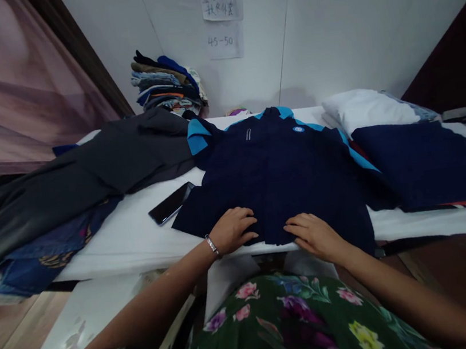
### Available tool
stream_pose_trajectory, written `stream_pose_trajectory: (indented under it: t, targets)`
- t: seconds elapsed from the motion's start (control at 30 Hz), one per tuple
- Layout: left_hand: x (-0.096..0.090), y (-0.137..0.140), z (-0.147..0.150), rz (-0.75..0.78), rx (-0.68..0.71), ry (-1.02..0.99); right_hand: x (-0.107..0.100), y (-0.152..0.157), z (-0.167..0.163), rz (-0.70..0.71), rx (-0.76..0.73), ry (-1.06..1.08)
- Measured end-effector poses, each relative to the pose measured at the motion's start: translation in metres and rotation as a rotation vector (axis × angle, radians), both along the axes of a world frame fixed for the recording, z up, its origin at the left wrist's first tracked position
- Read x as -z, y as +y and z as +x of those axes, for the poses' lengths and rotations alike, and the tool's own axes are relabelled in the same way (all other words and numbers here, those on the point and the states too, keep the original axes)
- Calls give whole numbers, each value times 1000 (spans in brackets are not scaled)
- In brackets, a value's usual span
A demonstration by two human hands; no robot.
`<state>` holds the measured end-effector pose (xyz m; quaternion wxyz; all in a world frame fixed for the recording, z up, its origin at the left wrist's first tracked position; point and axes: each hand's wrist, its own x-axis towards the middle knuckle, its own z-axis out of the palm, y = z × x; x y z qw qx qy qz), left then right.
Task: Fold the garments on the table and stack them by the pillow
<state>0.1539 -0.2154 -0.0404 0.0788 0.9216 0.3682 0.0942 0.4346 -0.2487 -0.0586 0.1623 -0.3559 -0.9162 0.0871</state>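
A dark navy jacket (pixel 268 175) with light-blue trim at the collar and sleeves lies spread before me, collar away from me. My left hand (pixel 233 231) rests on its lower left part, fingers stretched out. On the lower right part lies my right hand (pixel 314 235), its fingers spread too, with no cloth gripped that I can see. Part of the jacket's lower right edge hangs over the table's front edge. Just left of the jacket is a dark-screened phone (pixel 172 204), close to its side.
Dark grey garments (pixel 96 159) and blue denim (pixel 48 252) cover the left of the white table (pixel 127 253). Folded navy clothing (pixel 426 164) and a white bundle (pixel 366 109) lie right. A clothes stack (pixel 166 83) stands behind, by the wall with handwritten papers (pixel 221 3).
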Motion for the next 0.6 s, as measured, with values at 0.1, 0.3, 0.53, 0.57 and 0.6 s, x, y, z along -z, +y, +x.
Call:
stream_pose_trajectory:
  t: [0.1,0.3,0.53,0.57,0.6]
  targets:
    - [-1,0,-1,-37,32,-21,-7,7,2,-117,60,247]
    - [-1,0,6,30,-36,-10,-36,23,4,-288,244,559]
    - [-12,-3,11,235,-125,-20,-49,19,4,-174,207,630]
    - [-13,-6,11,271,-144,-41,-49,17,4,-171,187,629]
    - [-13,-10,10,304,-160,-59,-48,16,4,-181,171,626]
